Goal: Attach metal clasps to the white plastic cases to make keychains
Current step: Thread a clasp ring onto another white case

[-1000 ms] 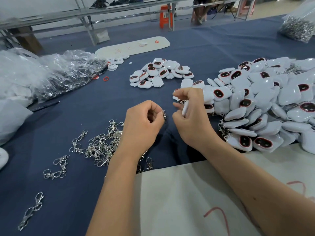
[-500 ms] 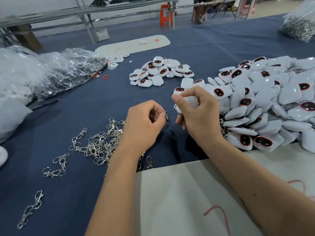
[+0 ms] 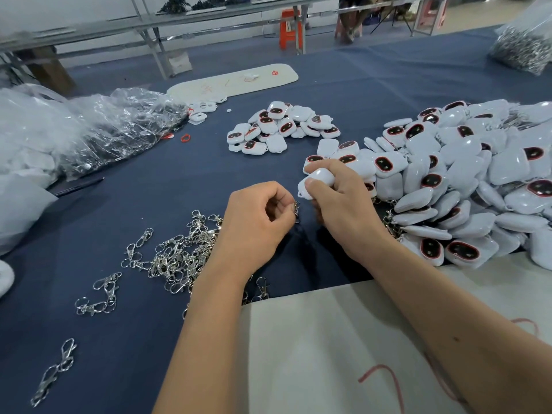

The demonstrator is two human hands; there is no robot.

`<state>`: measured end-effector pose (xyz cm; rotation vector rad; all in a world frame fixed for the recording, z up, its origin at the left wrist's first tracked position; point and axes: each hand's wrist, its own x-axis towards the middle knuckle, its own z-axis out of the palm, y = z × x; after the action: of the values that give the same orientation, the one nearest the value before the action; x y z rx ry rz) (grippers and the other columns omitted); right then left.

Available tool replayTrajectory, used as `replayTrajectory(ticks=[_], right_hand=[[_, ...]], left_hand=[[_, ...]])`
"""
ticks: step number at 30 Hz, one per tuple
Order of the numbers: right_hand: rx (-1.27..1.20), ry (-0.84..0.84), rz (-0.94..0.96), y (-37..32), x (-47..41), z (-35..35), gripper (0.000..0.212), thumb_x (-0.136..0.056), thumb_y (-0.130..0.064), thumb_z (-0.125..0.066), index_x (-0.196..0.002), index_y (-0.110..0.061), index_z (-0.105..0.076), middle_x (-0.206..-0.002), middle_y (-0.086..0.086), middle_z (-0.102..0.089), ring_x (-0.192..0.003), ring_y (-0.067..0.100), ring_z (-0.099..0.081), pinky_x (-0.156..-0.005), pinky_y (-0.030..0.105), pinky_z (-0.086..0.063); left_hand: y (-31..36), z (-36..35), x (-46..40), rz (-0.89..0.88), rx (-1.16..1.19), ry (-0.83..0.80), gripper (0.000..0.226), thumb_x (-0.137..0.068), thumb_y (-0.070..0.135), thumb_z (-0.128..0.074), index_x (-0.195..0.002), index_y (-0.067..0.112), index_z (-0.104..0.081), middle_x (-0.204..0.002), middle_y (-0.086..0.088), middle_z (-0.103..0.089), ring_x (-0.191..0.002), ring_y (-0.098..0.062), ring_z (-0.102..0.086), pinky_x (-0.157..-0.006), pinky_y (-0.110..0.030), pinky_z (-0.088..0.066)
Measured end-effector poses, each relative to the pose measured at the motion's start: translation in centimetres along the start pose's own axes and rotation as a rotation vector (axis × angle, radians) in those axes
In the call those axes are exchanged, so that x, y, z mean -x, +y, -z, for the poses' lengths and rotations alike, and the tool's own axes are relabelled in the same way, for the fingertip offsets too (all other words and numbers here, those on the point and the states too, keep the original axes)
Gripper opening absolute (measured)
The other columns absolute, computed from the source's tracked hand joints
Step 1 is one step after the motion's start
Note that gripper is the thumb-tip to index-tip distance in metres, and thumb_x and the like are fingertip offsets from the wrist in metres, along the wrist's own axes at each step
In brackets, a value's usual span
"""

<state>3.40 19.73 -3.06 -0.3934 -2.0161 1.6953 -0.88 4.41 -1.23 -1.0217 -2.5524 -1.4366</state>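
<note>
The left hand (image 3: 257, 222) pinches one clasp (image 3: 296, 208) between thumb and forefinger, the other fingers curled in. The metal projects toward the right hand, which presents its open end to the case.

The right hand (image 3: 337, 204) grips a white case (image 3: 318, 182) between thumb and fingers above the blue surface (image 3: 155, 192). The small loop at the case's lower left corner faces the clasp. The two parts are just beside each other but not yet joined; this orientation appears chosen so the clasp can hook straight through the loop.

Supply positions:
- Loose clasps (image 3: 176, 258) lie in a pile by the left wrist, within reach of the hand that feeds them.
- A small case group (image 3: 280, 127) lies beyond the hands; no clasps are visible on it.
- A large pile (image 3: 466, 180) lies to the right, with metal showing at its near edge, so it is probably finished keychains.

Judged step: alignment before hooking. The loop is small, so both parts need steady support.

A plastic bag (image 3: 125, 127) lies at far left.
</note>
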Motion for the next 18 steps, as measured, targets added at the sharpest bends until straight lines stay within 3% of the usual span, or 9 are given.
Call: replayTrajectory(ticks=[5, 12, 18], right_hand=[[0.056, -0.044, 0.032, -0.13, -0.08, 0.15, 0.015, -0.093, -0.009, -0.057, -0.099, -0.018, -0.067, -0.069, -0.015, -0.052, -0.059, 0.005, -0.045, -0.059, 0.022, -0.034], [0.027, -0.041, 0.039, -0.04, 0.02, 0.15, 0.015, -0.090, -0.011, -0.054, -0.096, -0.018, -0.066, -0.056, -0.020, -0.049, -0.054, 0.004, -0.041, -0.057, 0.023, -0.033], [0.050, -0.038, 0.014, 0.06, -0.11, 0.00, 0.015, -0.092, -0.009, -0.056, -0.098, -0.017, -0.068, -0.063, -0.016, -0.052, -0.059, 0.007, -0.045, -0.059, 0.022, -0.034]], left_hand=[[0.01, -0.10, -0.02, -0.008, 0.007, 0.002, 0.027, -0.085, 0.002, -0.067, -0.074, 0.026, -0.064, -0.066, 0.019, -0.061, -0.058, 0.000, -0.053, -0.057, -0.009, -0.040], [-0.11, -0.04, 0.05, -0.017, -0.028, -0.001, 0.026, -0.085, 0.002, -0.066, -0.073, 0.026, -0.064, -0.069, 0.017, -0.063, -0.059, -0.001, -0.054, -0.057, -0.010, -0.041], [-0.30, -0.03, 0.06, -0.031, -0.062, 0.006, 0.023, -0.085, 0.004, -0.067, -0.074, 0.023, -0.064, -0.067, 0.013, -0.061, -0.060, -0.003, -0.053, -0.057, -0.011, -0.041]])
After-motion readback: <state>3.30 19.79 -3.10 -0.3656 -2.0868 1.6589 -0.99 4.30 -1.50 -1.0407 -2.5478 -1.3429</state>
